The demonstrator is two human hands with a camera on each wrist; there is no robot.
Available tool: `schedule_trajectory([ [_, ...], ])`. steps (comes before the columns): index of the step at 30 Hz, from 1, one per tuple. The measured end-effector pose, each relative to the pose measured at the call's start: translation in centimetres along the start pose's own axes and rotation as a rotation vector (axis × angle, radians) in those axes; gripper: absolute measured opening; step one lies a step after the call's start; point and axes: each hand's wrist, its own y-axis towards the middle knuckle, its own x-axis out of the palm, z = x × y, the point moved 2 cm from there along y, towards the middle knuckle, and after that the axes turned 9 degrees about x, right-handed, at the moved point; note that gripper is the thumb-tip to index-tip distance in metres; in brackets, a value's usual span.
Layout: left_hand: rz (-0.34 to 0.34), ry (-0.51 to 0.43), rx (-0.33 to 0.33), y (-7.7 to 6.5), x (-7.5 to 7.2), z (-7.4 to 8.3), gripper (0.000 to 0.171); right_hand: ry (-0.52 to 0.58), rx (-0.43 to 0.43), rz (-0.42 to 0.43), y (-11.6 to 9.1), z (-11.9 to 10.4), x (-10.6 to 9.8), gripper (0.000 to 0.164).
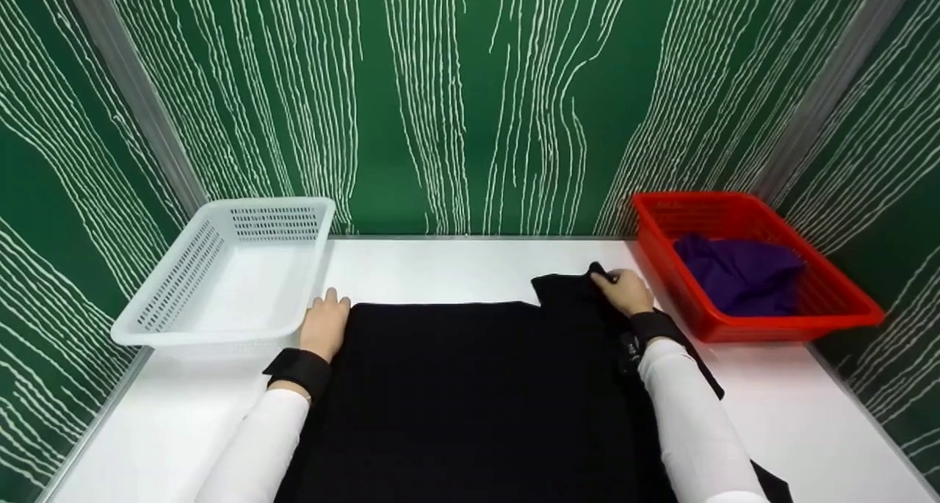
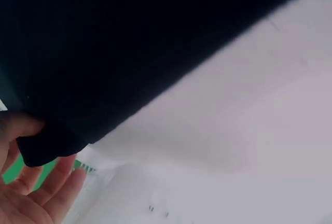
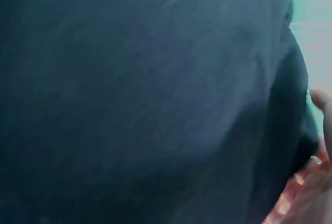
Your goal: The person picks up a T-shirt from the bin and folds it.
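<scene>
A wide black garment lies spread over the white table and runs out of the head view at the bottom. At its far left corner my left hand pinches the edge; the left wrist view has the thumb on one side of the fabric and the fingers on the other. My right hand grips a gathered bit of the garment at its far right end, where a small flap juts past the straight far edge. Dark fabric fills most of the right wrist view, and only part of that hand shows.
Beside my left hand stands a white slotted basket. A red basket with a bunched purple cloth in it is just right of my right hand. Green walls with white wavy lines enclose the white table.
</scene>
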Motion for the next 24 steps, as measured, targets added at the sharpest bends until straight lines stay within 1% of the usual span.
schedule_trajectory([
  [3, 0.012, -0.078, -0.010, 0.2, -0.1, -0.2, 0.008, 0.107, -0.069, 0.079, 0.1, -0.4, -0.4, 0.036],
  [5, 0.019, -0.109, -0.007, 0.3, -0.2, -0.2, 0.009, 0.142, -0.130, 0.095, 0.2, -0.7, -0.7, 0.029],
  [6, 0.019, -0.110, 0.000, 0.3, -0.2, -0.2, 0.009, 0.140, -0.151, 0.091, 0.3, -0.9, -0.8, 0.028],
  [7, 0.016, -0.101, 0.010, 0.3, -0.3, -0.2, 0.008, 0.131, -0.175, 0.087, 0.3, -1.0, -0.9, 0.030],
  [10, 0.023, -0.050, 0.060, 0.3, -0.6, -0.1, 0.002, 0.093, -0.254, 0.034, 0.2, -1.4, -1.1, 0.040],
  [12, 0.038, -0.009, 0.090, 0.1, -0.9, 0.0, 0.009, 0.057, -0.309, -0.001, -0.1, -1.7, -1.2, 0.042],
  [14, 0.055, 0.026, 0.105, -0.2, -1.3, 0.2, 0.014, 0.028, -0.369, -0.023, -0.5, -2.0, -1.3, 0.035],
  [16, 0.058, 0.053, 0.106, -0.6, -1.5, 0.3, 0.016, -0.001, -0.426, -0.032, -1.1, -2.2, -1.5, 0.027],
  [19, 0.046, 0.071, 0.108, -1.4, -1.8, 0.7, 0.017, -0.048, -0.502, -0.017, -2.3, -2.2, -2.1, 0.019],
  [21, 0.044, 0.081, 0.122, -2.1, -2.2, 1.0, 0.017, -0.075, -0.538, -0.004, -3.3, -1.9, -2.9, 0.015],
  [24, 0.092, 0.099, 0.165, -3.3, -3.0, 1.3, 0.017, -0.109, -0.586, 0.037, -5.3, -1.1, -4.7, 0.011],
])
